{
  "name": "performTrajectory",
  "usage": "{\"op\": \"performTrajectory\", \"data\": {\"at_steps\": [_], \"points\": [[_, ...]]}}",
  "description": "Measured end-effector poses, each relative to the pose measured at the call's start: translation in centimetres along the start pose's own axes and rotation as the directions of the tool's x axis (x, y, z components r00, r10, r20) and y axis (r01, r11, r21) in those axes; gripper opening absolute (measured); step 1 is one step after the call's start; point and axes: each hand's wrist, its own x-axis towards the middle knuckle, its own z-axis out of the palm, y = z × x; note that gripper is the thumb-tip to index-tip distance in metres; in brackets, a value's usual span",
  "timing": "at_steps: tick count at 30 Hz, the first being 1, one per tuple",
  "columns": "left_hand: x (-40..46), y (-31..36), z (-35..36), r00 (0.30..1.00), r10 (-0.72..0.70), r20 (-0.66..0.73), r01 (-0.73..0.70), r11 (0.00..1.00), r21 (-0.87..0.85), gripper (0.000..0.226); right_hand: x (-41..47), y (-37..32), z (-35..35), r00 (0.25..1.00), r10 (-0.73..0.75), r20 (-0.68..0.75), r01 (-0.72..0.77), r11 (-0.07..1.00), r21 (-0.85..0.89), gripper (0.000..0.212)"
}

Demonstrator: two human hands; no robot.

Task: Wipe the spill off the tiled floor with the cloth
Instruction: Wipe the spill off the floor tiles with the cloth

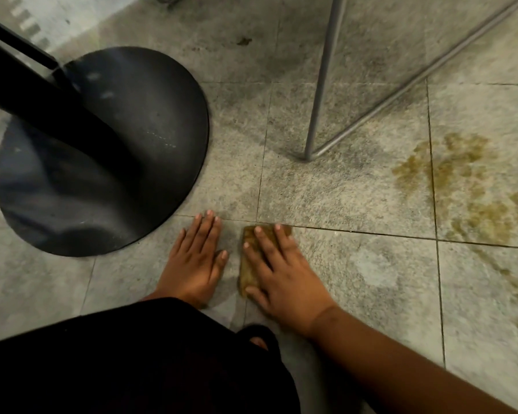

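Pressing the brown-soaked cloth (249, 265), right hand (283, 277) lies flat-fingered; left hand (195, 259) flat on floor (341, 189).

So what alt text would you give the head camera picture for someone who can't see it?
A person's right hand presses a brownish cloth flat on a grey tiled floor, left hand flat beside it. A yellowish-brown spill lies to the right, apart from the cloth; a round black base sits left.

My right hand (284, 282) presses the cloth (250, 264) flat; left hand (196, 258) flat on the tiled floor (341, 198); spill (467, 186) well right.
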Motion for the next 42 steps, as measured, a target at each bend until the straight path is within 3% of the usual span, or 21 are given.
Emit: {"op": "performTrajectory", "data": {"at_steps": [6, 10, 15, 19, 26, 31, 33, 37, 42], "points": [[1.5, 1.5, -0.8, 0.994, 0.057, 0.092, -0.053, 0.997, -0.047, 0.07, 1.9, 7.2, -4.1, 0.972, 0.23, -0.041, -0.226, 0.969, 0.099, 0.082], [2.8, 4.2, 0.0, 0.982, 0.134, 0.13, -0.135, 0.991, 0.003, 0.071, 1.9, 5.7, -5.0, 0.96, 0.28, -0.009, -0.274, 0.945, 0.181, 0.085], [3.5, 5.4, 0.1, 0.988, 0.092, 0.12, -0.095, 0.995, 0.015, 0.068, -1.1, 2.3, -3.9, 0.979, 0.205, 0.026, -0.205, 0.957, 0.206, 0.088], [3.2, 4.3, 0.0, 0.985, 0.135, 0.106, -0.136, 0.991, -0.002, 0.064, -4.1, 2.1, -2.4, 0.989, 0.144, 0.016, -0.145, 0.987, 0.071, 0.079], [2.7, 4.6, -0.2, 0.983, 0.148, 0.109, -0.149, 0.989, 0.0, 0.065, -0.5, 0.7, -1.9, 0.955, 0.297, -0.007, -0.295, 0.952, 0.083, 0.087], [2.9, 5.5, -0.8, 0.983, 0.141, 0.121, -0.134, 0.989, -0.067, 0.069, -0.5, 4.2, -2.4, 0.982, 0.179, -0.055, -0.18, 0.984, -0.014, 0.069], [2.9, 5.3, -0.8, 0.978, 0.153, 0.144, -0.14, 0.985, -0.097, 0.071, 0.3, 7.3, -3.6, 0.96, 0.266, -0.081, -0.27, 0.963, -0.03, 0.069], [2.9, 4.1, -0.5, 0.965, 0.19, 0.182, -0.188, 0.982, -0.029, 0.071, 1.9, 14.5, -6.9, 0.849, 0.507, -0.148, -0.509, 0.86, 0.03, 0.075], [2.8, 4.5, -0.4, 0.968, 0.179, 0.177, -0.189, 0.981, 0.041, 0.069, -1.3, 12.8, -6.1, 0.889, 0.44, -0.126, -0.441, 0.897, 0.022, 0.075]]}}
